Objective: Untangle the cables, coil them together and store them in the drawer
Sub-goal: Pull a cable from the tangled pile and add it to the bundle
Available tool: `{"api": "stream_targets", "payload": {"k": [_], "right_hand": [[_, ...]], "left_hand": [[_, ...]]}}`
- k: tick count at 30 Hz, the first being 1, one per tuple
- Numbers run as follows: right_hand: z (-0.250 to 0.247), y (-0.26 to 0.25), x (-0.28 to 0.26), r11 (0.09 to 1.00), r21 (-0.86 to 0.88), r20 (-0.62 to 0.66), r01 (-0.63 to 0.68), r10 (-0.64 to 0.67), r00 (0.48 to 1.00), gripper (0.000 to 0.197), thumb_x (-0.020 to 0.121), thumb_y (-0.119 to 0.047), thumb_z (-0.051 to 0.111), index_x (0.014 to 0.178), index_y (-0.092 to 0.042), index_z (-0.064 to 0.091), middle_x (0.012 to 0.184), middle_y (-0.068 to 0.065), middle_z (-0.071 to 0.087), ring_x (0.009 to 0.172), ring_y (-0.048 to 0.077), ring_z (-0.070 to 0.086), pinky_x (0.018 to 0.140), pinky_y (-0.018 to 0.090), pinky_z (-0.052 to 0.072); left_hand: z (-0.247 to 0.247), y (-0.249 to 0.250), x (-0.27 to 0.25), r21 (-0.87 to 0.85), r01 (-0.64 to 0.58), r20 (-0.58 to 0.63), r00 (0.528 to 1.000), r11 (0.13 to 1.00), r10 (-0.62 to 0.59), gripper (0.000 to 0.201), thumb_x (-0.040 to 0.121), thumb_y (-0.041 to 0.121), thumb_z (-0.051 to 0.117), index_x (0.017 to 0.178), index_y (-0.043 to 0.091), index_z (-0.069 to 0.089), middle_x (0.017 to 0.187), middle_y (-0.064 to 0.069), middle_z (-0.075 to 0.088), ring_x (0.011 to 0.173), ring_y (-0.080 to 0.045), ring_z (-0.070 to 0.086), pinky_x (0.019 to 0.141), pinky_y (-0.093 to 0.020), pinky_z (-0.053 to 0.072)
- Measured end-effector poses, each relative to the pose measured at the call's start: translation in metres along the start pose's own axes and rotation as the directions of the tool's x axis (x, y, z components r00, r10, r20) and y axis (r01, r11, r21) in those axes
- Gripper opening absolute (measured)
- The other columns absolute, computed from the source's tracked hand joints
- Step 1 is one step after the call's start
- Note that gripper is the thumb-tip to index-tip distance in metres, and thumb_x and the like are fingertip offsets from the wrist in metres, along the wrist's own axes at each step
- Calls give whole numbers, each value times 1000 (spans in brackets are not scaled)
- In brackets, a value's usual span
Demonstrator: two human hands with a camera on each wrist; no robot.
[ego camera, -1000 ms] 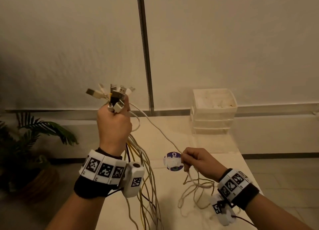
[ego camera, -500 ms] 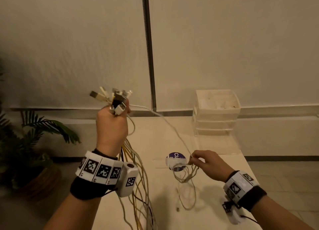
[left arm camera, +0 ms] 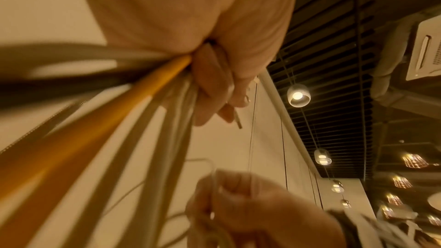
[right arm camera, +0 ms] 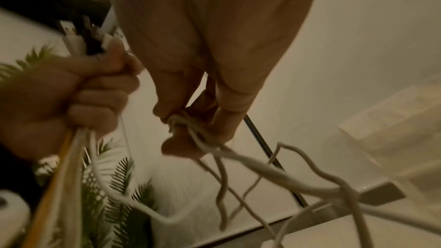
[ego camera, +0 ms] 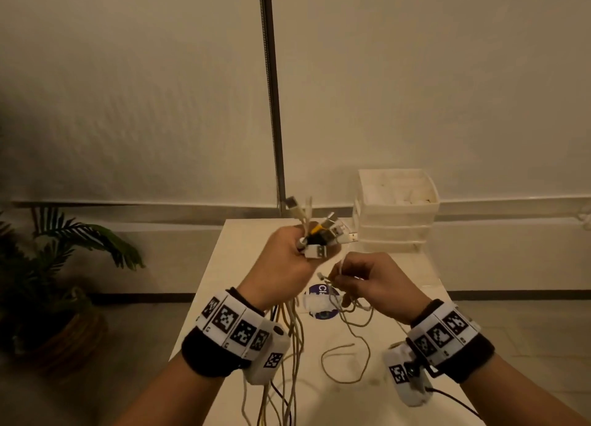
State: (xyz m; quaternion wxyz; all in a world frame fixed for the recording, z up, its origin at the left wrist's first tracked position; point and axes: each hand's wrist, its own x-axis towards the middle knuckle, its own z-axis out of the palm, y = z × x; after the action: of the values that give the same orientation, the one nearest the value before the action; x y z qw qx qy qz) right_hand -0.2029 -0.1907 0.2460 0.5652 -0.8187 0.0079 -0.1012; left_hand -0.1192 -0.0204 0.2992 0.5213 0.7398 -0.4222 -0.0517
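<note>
My left hand (ego camera: 287,259) is raised over the table and grips a bundle of white, yellow and black cables (ego camera: 289,355) just below their plugs (ego camera: 323,233), which fan out above the fist. The cable lengths hang down past my left wrist. The left wrist view shows the yellow cable (left arm camera: 100,131) and white ones running into the fist of that left hand (left arm camera: 210,82). Just to the right, my right hand (ego camera: 367,281) pinches a thin white cable (right arm camera: 238,156) gathered in loops. Its loose end (ego camera: 345,361) trails on the table.
A white drawer unit (ego camera: 396,214) stands at the table's far right, its top tray open. A round purple sticker (ego camera: 319,300) lies on the cream table (ego camera: 224,281) under my hands. A potted plant (ego camera: 48,265) sits on the floor to the left. A dark pole (ego camera: 271,89) rises behind.
My left hand has moved right and lower with the bundle. My right hand has risen towards it, gathering the thin white cable into loops, so the hands are now close together.
</note>
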Motion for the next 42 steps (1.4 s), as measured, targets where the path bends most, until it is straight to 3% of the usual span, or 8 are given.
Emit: {"api": "stream_targets", "payload": {"k": [4, 9, 15, 20, 24, 29, 39, 42], "right_hand": [[-2, -17, -4, 993, 110, 78, -45, 36, 996, 8, 89, 1, 61, 92, 6, 67, 89, 28, 67, 77, 38, 69, 63, 32, 58], [-7, -13, -3, 998, 63, 10, 1, -2, 1000, 7, 89, 1, 61, 89, 2, 68, 75, 3, 67, 67, 9, 63, 67, 28, 51], [4, -21, 1, 998, 44, 5, 45, -45, 999, 15, 85, 4, 64, 91, -6, 74, 85, 20, 71, 69, 16, 62, 63, 27, 54], [10, -14, 11, 998, 53, -120, 29, -23, 993, 8, 84, -3, 68, 84, -8, 74, 70, 9, 69, 61, 12, 60, 61, 30, 51], [13, 15, 14, 977, -204, -33, 55, -64, 997, 7, 86, -13, 68, 82, -12, 73, 77, -3, 72, 72, 6, 66, 69, 21, 51], [9, 85, -13, 926, -362, -76, -111, 89, 993, 11, 86, -21, 69, 75, -18, 68, 77, -4, 69, 73, 6, 61, 70, 26, 46], [-6, 86, -9, 940, -308, -133, -146, 110, 985, 16, 86, -16, 70, 79, -28, 77, 70, -16, 73, 73, -1, 67, 73, 23, 51], [-8, 73, -5, 954, -256, -190, -156, 108, 976, 15, 84, -15, 70, 75, -24, 77, 73, -6, 75, 76, 11, 70, 77, 32, 54]], "left_hand": [[11, -6, 4, 158, 83, 87, 991, 984, -98, 7, 86, 19, 66, 88, 18, 72, 78, 3, 71, 74, -13, 66, 70, -39, 55], [8, -14, 8, 308, 118, 63, 988, 944, -144, 6, 86, 18, 66, 86, 18, 72, 76, 3, 71, 72, -10, 64, 62, -28, 49], [18, -7, 6, 81, 133, -61, 990, 988, -128, 15, 80, 33, 75, 90, 22, 76, 79, 5, 74, 73, -9, 69, 69, -36, 57], [16, -11, 10, 133, 105, -218, 973, 985, -75, 2, 85, 17, 70, 86, 15, 72, 75, 3, 71, 68, -8, 64, 60, -22, 50], [0, -7, 14, -1, 143, -427, 895, 990, -130, 5, 93, 14, 63, 90, 14, 67, 79, -1, 68, 68, -13, 60, 57, -21, 47], [-55, 4, 19, -119, 64, -687, 715, 991, -129, 9, 92, 28, 64, 83, 27, 60, 80, 3, 65, 74, -14, 61, 67, -31, 49], [-59, -12, 11, -22, 172, -637, 757, 985, -146, 20, 87, 24, 70, 104, 20, 60, 97, 8, 67, 89, -6, 62, 79, -26, 49], [-44, -14, 3, 17, 148, -506, 854, 989, -119, 19, 84, 23, 73, 102, 24, 66, 95, 18, 68, 89, 7, 63, 74, -13, 47]]}}
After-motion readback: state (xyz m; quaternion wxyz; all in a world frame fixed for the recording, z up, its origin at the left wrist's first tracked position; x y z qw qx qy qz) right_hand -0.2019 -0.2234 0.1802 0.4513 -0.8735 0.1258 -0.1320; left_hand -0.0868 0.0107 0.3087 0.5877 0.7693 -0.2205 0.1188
